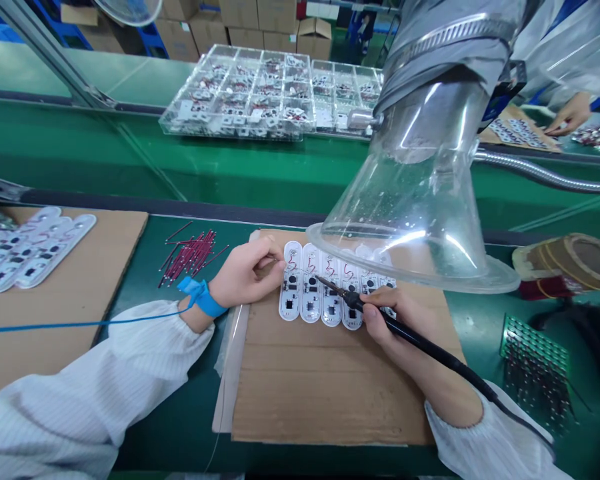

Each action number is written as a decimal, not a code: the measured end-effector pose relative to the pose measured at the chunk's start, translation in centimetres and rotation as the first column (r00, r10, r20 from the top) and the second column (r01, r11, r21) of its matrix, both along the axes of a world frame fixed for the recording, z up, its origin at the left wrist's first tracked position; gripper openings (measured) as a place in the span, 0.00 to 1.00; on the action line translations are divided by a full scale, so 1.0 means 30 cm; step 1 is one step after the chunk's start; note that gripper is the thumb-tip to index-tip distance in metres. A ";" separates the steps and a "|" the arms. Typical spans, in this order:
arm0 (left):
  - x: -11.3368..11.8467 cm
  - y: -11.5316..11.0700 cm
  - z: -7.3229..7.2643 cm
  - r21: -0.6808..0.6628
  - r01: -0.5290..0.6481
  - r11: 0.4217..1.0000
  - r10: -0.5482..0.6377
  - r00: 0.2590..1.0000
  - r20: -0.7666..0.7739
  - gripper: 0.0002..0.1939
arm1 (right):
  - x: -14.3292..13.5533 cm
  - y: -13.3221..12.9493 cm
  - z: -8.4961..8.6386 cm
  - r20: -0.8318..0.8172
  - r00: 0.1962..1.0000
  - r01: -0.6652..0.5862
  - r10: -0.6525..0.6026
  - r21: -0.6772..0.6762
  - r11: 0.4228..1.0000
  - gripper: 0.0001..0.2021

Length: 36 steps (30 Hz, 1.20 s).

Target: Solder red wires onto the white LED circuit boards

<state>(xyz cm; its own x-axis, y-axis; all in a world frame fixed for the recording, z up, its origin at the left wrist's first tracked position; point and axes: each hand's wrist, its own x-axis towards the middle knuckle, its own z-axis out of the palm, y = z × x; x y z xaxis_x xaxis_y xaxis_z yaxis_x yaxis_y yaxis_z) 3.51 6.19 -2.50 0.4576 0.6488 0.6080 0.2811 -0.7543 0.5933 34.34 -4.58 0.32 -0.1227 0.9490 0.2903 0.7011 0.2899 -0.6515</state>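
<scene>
R hand [403, 315] is holding soldering iron [353, 300], tip over white PCBs [331, 310] nr counter's [175, 427] far edge; L hand [247, 272] pinches thin wire [300, 269].

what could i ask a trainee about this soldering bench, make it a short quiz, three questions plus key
1. Multiple choice: what lies on the green table just left of the person's left hand? (a) a heap of thin dark-red wires (b) a green circuit panel (c) a clear plastic hood
2. True or false: the slim black soldering iron is held in the left hand.
3. Fill in: the row of white, round-ended circuit boards lies on a sheet of brown ____.

Key: 1. a; 2. false, the right hand holds it; 3. cardboard
</scene>
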 end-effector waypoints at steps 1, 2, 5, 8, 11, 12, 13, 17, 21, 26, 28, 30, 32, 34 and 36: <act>-0.002 0.001 -0.001 0.004 -0.009 1.000 0.009 1.000 0.005 0.06 | 0.005 -0.002 -0.007 -0.015 1.000 0.005 -0.005 0.006 1.000 0.11; -0.004 0.003 -0.002 0.006 -0.015 1.000 0.015 1.000 0.009 0.06 | 0.010 -0.006 -0.016 -0.037 0.999 0.010 -0.010 0.014 1.000 0.11; -0.003 0.006 -0.007 -0.011 -0.003 1.000 0.003 1.000 0.009 0.05 | 0.021 -0.017 -0.043 -0.136 0.990 0.052 -0.045 0.048 0.998 0.10; 0.001 0.007 -0.009 -0.033 0.023 0.999 -0.023 1.000 0.005 0.06 | 0.008 -0.025 -0.054 -0.215 0.973 0.094 -0.082 0.044 0.995 0.09; 0.003 0.007 -0.006 -0.032 0.019 0.999 -0.019 1.000 0.000 0.06 | -0.024 -0.022 -0.047 -0.192 0.977 0.104 -0.096 0.034 0.994 0.09; 0.004 0.007 -0.004 -0.028 0.017 0.999 -0.018 1.000 -0.003 0.06 | -0.034 -0.019 -0.043 -0.174 0.980 0.100 -0.093 0.031 0.995 0.09; 0.004 0.007 -0.003 -0.027 0.018 0.999 -0.018 1.000 -0.006 0.06 | -0.042 -0.016 -0.040 -0.156 0.984 0.091 -0.085 0.028 0.995 0.09; 0.005 0.006 0.000 -0.049 0.024 0.999 -0.025 1.000 -0.016 0.06 | -0.056 -0.007 -0.032 -0.121 0.989 0.087 -0.084 0.015 0.996 0.07; 0.007 0.004 0.003 -0.083 0.022 0.996 -0.025 0.999 -0.038 0.07 | -0.061 -0.003 -0.023 -0.095 0.992 0.080 -0.080 0.000 0.997 0.09; 0.010 0.000 0.006 -0.086 0.046 0.995 -0.052 0.996 -0.069 0.06 | -0.064 -0.002 0.000 -0.068 0.995 0.067 -0.069 -0.033 0.997 0.12; 0.013 -0.001 0.004 -0.085 0.051 0.995 -0.057 0.996 -0.072 0.06 | -0.062 -0.003 0.003 -0.062 0.997 0.050 -0.052 -0.041 0.998 0.12; 0.016 -0.003 0.006 -0.084 0.048 0.995 -0.054 0.996 -0.077 0.06 | -0.061 -0.003 0.001 -0.067 0.997 0.037 -0.039 -0.030 0.999 0.11; 0.018 -0.007 0.015 -0.076 0.047 0.996 -0.054 0.994 -0.097 0.06 | -0.062 -0.001 -0.003 -0.069 0.997 0.026 -0.028 -0.020 0.999 0.10; 0.013 -0.012 0.030 -0.060 0.059 0.996 -0.066 0.989 -0.133 0.05 | -0.064 0.002 -0.004 -0.063 0.998 0.019 -0.020 -0.015 1.000 0.10; -0.003 -0.016 0.046 -0.033 0.052 0.998 -0.056 0.986 -0.156 0.05 | -0.063 0.002 -0.003 -0.055 0.998 0.014 -0.015 -0.020 1.000 0.10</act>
